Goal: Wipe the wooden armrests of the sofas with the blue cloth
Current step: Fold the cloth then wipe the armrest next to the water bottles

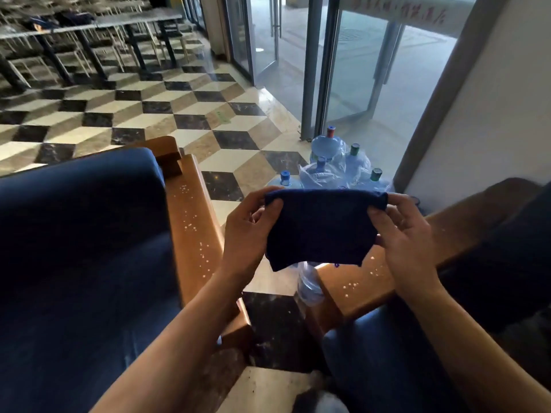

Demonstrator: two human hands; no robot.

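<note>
A dark blue cloth (320, 228) hangs stretched between my two hands, in the air above the gap between two sofas. My left hand (247, 231) pinches its upper left corner and my right hand (402, 234) pinches its upper right corner. The left sofa's wooden armrest (190, 231) runs from near to far beside a blue cushion (80, 248) and is dotted with white specks. The right sofa's wooden armrest (372, 281) lies below the cloth and my right hand, also speckled white.
Several large blue water jugs (331, 165) stand on the floor beyond the cloth, near a glass door (351, 64). A clear plastic bottle (308, 286) sits between the sofas. Patterned tiled floor (185, 114) stretches to tables and chairs (89, 40) at the far left.
</note>
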